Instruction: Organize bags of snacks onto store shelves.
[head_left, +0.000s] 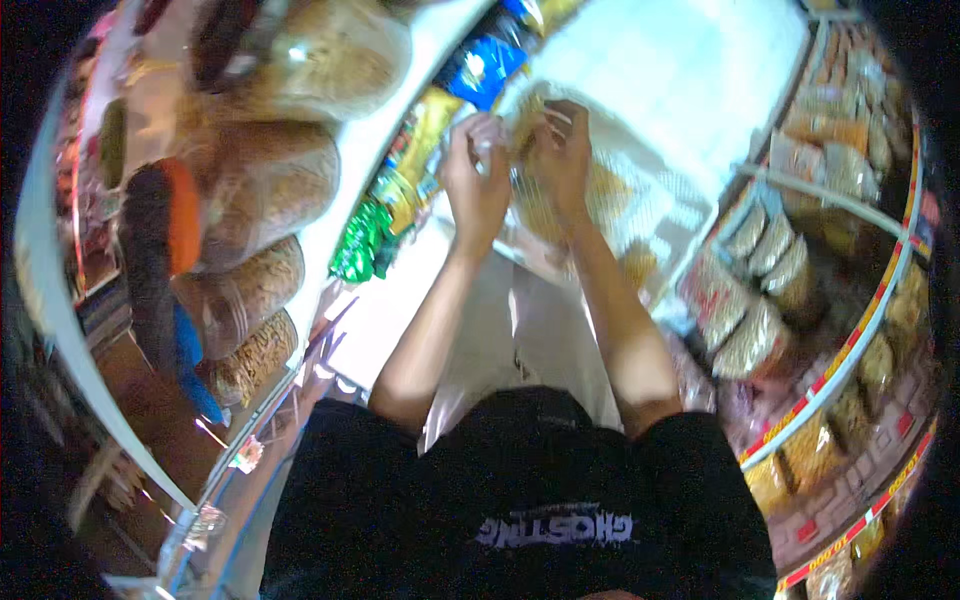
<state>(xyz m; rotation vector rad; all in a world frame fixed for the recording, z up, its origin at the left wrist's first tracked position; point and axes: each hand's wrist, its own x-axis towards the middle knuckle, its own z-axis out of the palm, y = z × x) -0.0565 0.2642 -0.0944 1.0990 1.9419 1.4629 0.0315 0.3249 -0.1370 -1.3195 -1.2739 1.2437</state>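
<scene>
Both my hands are raised in front of me over a pale mesh-sided basket (686, 217). My left hand (478, 161) has its fingers curled, close to a shiny blue packet (487, 71); whether it pinches something thin is unclear. Beside it, my right hand (562, 142) bends its fingers at a clear plastic bag with yellowish contents (534, 187), and blur hides its grip. More yellowish contents (611, 184) show in the basket past my right wrist. Yellow packets (424, 142) and a shiny green packet (360, 244) lie in a row left of my left hand.
Large clear bags of brown snacks (262, 195) stand on the left, near a black and orange item (180, 217). A white surface (675, 67) lies beyond the basket. Shelves with packaged goods (750, 337) curve along the right, edged by a rail (847, 352).
</scene>
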